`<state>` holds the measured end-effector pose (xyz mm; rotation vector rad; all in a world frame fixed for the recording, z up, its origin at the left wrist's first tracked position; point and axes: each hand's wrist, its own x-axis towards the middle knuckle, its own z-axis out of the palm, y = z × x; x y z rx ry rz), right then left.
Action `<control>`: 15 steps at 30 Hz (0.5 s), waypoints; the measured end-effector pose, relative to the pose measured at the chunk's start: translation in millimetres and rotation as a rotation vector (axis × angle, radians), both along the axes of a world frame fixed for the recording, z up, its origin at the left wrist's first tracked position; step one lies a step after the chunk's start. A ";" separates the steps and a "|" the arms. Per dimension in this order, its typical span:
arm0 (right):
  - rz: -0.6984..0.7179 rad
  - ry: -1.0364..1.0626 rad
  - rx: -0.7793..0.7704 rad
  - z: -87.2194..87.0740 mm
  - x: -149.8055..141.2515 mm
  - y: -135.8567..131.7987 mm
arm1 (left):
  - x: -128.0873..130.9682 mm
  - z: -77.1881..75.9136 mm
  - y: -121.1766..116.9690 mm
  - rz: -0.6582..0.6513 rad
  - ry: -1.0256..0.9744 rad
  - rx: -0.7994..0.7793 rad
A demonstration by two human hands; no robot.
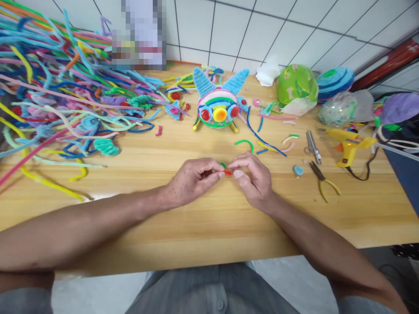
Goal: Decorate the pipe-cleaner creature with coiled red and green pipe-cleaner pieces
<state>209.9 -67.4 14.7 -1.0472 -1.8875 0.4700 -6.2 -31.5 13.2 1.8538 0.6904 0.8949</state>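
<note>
My left hand (193, 179) and my right hand (253, 176) meet over the middle of the wooden table (209, 218). Both are closed in a pinch on a small red pipe-cleaner piece (227, 172), with a bit of green pipe cleaner (223, 165) showing just behind it. Farther back stands a pipe-cleaner creature (218, 106) with blue ears, red eyes and a yellow nose. A curved green pipe cleaner (245, 142) lies between it and my right hand.
A big heap of coloured pipe cleaners (59, 87) covers the left of the table. To the right lie yellow-handled pliers (324, 181), small scissors (313, 147), a yellow glue gun (347, 146), a green ball (297, 87) and a small blue coil (298, 170).
</note>
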 end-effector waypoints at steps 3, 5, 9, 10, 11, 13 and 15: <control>-0.001 -0.002 -0.001 -1.1 -0.3 -0.1 | 0.0 0.2 0.0 -0.003 -0.003 -0.003; -0.002 -0.002 -0.006 -1.4 -0.3 -0.2 | 0.1 0.1 0.0 -0.001 -0.001 -0.003; 0.012 0.009 -0.010 -1.2 0.2 -0.2 | 0.4 -0.8 0.1 0.006 -0.008 0.007; 0.015 0.015 -0.008 -1.1 0.4 -0.2 | 0.4 -1.0 0.2 0.007 -0.006 0.008; 0.018 0.018 -0.008 -0.9 0.6 -0.2 | 0.3 -1.2 0.3 0.007 -0.002 0.007; 0.020 0.018 -0.012 -0.5 0.8 -0.2 | 0.2 -1.3 0.4 0.003 0.002 0.003; 0.019 0.012 -0.016 -0.1 0.7 -0.3 | 0.2 -1.3 0.5 -0.001 -0.001 -0.001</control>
